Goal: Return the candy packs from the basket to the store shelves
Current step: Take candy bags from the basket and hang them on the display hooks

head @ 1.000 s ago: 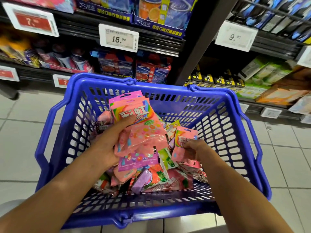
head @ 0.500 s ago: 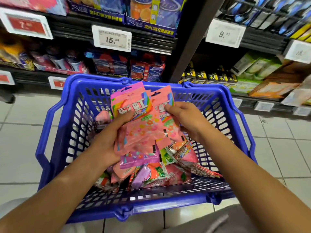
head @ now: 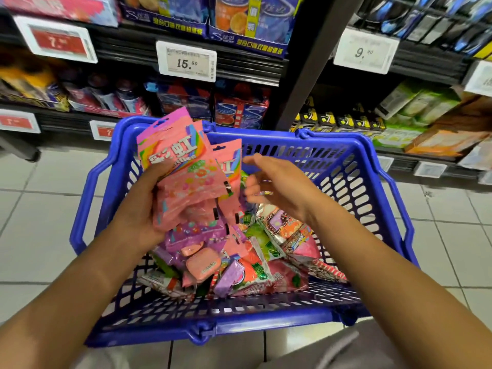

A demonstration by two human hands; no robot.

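Head view, and it's all happening over the blue basket (head: 367, 187), which sits low in front of the store shelves (head: 239, 67) on a pale tiled floor (head: 40, 209). Left hand (head: 138, 209) is up above the basket's left half, fingers (head: 162, 169) wrapped round a fanned stack of pink candy packs (head: 183, 177). Those packs stand nearly upright, long axis running top to bottom with a slight lean to the left, hang-hole ends pointing up toward the shelves and printed faces turned to the camera. A second pink pack peeks out behind the front one on the right, same way up.

Right hand (head: 277, 187) sits just beside that stack, fingers spread wide and holding nothing, palm turned toward the packs, tips close to the right-hand pack's edge; it's a little blurred, so touching or not is too close to call.

Down below, loose candy packs (head: 266, 262) lie in a jumbled heap on the basket floor, pointing every which way, pink, purple and green wrappers, with a small pink tin (head: 203, 265) lying flat among them.

Behind, a white price tag (head: 186, 61) reading 15.99 hangs on the shelf edge, and another tag (head: 366, 50) reading 9 sits to the right of the dark upright post.
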